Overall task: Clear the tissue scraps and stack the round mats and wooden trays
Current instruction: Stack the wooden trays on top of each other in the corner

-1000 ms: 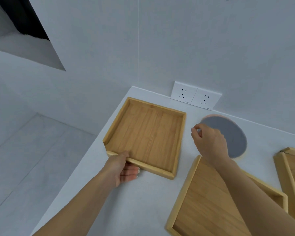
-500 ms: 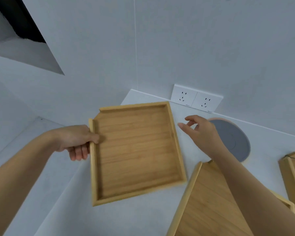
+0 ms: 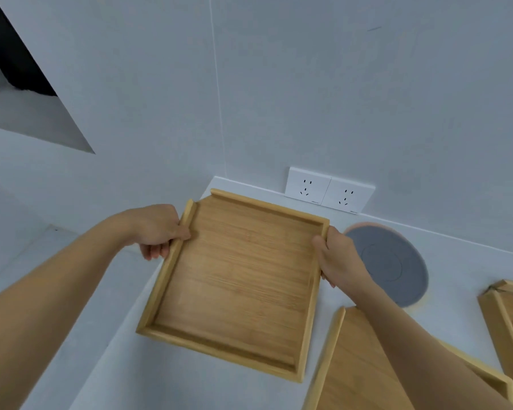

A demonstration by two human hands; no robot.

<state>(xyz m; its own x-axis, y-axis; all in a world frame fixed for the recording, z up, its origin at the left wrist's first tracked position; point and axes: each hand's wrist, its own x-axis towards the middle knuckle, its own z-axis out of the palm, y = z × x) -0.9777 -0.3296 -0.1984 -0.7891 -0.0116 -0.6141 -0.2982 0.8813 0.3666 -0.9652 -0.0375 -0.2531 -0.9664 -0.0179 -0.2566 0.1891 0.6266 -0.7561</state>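
Both-hand grip on wooden tray (image 3: 237,279): left hand (image 3: 157,229) on left rim, right hand (image 3: 336,255) on right rim. Next tray (image 3: 365,368) sits down-right, right-hand side nearer.

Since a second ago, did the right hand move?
Yes. The right hand left the grey round mat and swung leftward, away from it, to grip the right rim of the wooden tray.

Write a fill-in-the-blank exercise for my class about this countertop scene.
1. Both hands grip one square wooden tray by its ____ sides.
2. The round grey mat lies on a ____ mat.
3. On the wall sit ____ white sockets.

Answers: opposite; pink; two
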